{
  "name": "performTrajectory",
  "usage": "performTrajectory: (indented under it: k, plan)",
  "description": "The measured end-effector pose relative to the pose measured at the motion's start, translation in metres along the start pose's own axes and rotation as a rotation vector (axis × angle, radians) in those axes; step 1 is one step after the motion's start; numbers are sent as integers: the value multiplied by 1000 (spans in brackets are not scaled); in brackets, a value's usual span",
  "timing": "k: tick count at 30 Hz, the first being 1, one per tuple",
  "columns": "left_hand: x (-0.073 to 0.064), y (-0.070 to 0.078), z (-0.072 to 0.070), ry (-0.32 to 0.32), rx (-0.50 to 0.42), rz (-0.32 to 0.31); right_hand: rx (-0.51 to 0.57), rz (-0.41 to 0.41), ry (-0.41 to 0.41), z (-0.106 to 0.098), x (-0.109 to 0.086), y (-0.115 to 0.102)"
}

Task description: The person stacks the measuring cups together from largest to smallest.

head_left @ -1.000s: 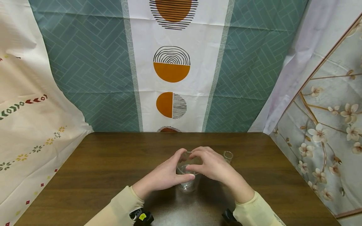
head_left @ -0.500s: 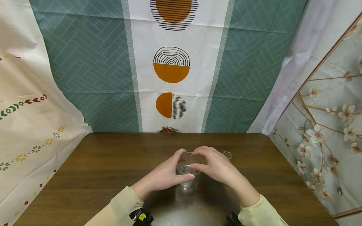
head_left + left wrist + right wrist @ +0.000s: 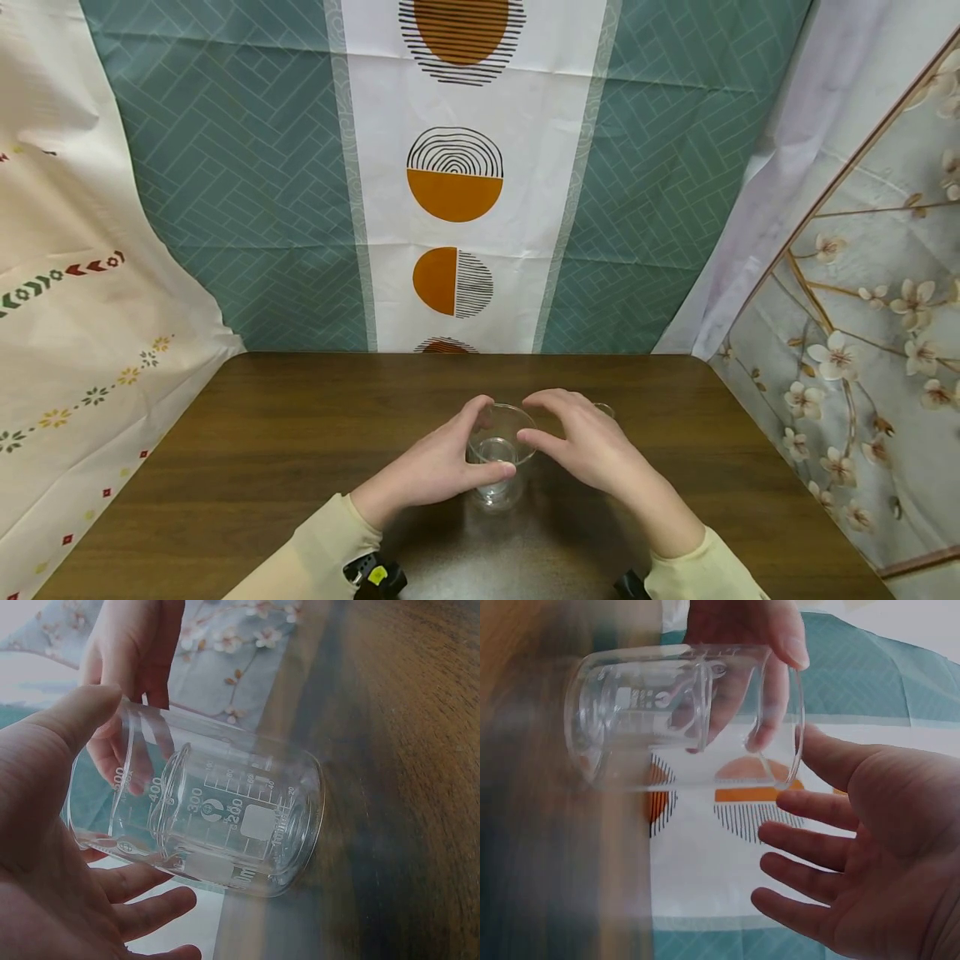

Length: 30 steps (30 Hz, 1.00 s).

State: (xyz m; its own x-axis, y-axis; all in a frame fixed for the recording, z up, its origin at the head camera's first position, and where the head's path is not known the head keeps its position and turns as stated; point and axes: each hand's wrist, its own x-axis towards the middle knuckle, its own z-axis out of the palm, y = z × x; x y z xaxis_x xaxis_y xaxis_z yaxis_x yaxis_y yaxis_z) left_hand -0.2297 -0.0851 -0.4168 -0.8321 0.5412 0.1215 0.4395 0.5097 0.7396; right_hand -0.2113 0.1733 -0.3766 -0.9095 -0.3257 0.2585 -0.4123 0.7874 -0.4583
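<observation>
One small beaker (image 3: 225, 806) stands inside a larger beaker (image 3: 240, 735) held by the left hand (image 3: 438, 468); the right hand (image 3: 585, 437), spread wide, is at its right rim.

Across the lower half of the head view I have a dark brown wood-grain table (image 3: 337, 400) with rounded far corners and a patch of glare at bottom centre. Beyond its far edge, up to the top of the frame, I see a teal cloth with a fine pale brick-like pattern (image 3: 247, 167), divided by a white vertical band (image 3: 540, 208) printed with orange-and-black round motifs (image 3: 454, 198). On my left side of the frame falls a creased cream cloth (image 3: 75, 200) with small flowers and red and green chevrons; towards the right edge, a pale grey cloth (image 3: 885, 483) shows white blossoms on brown branches.
</observation>
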Motion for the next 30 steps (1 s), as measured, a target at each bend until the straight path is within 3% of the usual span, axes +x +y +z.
performTrajectory:
  k: [16, 30]
  plan:
    - [0, -2, 1, 7, 16, 16, -125, -30, 126, -3, -11, 24]
    - [0, 0, 0, 11, 15, 13, -178, 29, 121, -8, -20, 46]
